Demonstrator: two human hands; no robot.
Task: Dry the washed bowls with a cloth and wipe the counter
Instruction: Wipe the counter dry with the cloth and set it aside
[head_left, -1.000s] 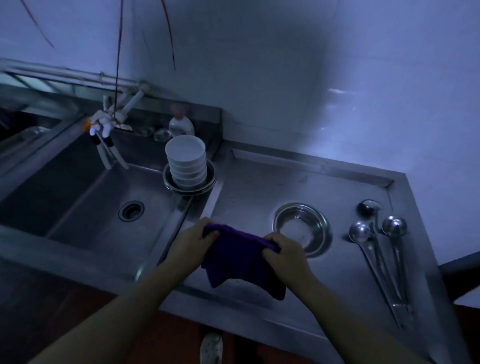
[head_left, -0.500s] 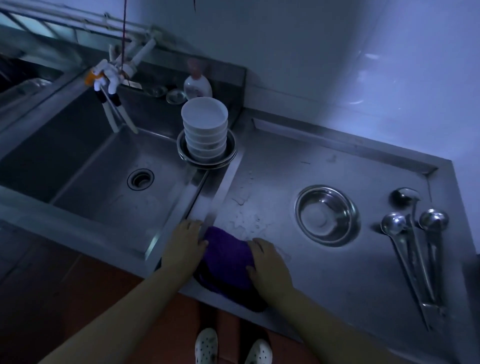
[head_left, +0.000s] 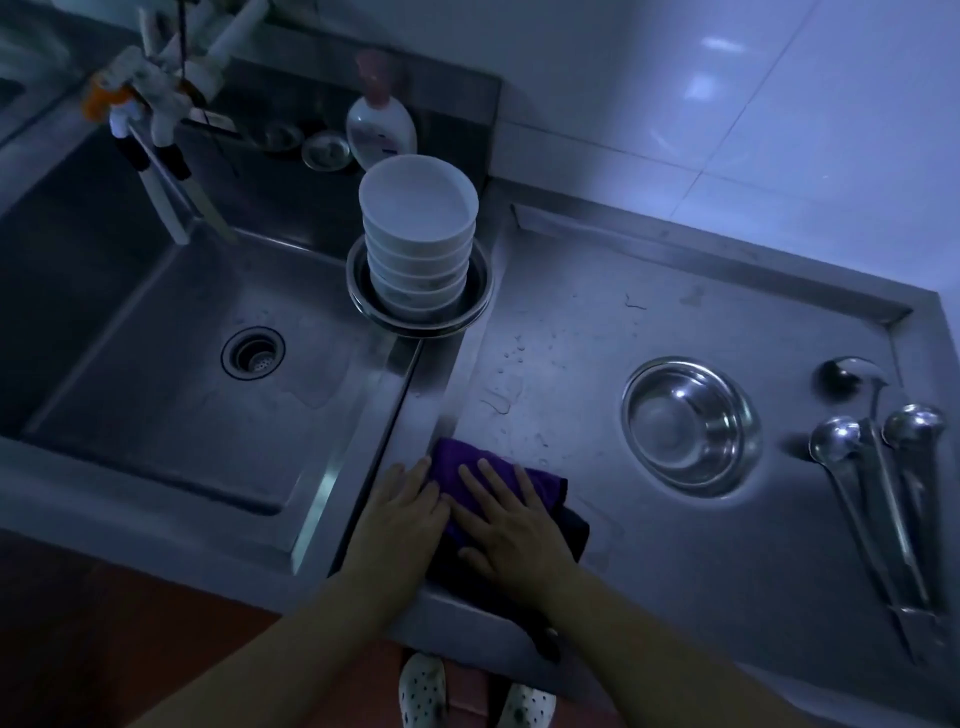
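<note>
Head view: dim light, and I'm looking straight down at my own two hands on the counter's near edge.
Cloth: purple cloth (head_left: 498, 483) lies folded on the counter (head_left: 675, 571), just right of the sink lip, its near end hanging over the front edge.
Left hand: left hand (head_left: 402, 512) is flat, fingers straight, pressing the cloth's left edge where it meets the lip, pinning it there, I'd say.
Right hand: right hand (head_left: 511, 525) is spread flat on top of the cloth, palm down, gripping nothing; flat is how I'd want it for wiping.
Water: droplets (head_left: 511, 384) sit just beyond the cloth, so pushing away from me looks like the next stroke.
Bowls: white bowls (head_left: 418, 236) are stacked in a steel pan at the sink corner, well apart from my hands, probably draining there.
Steel bowl: steel bowl (head_left: 688, 423) sits to the right, with ladles (head_left: 878, 467) beyond it.
Stage: counter wipe, I reckon.
</note>
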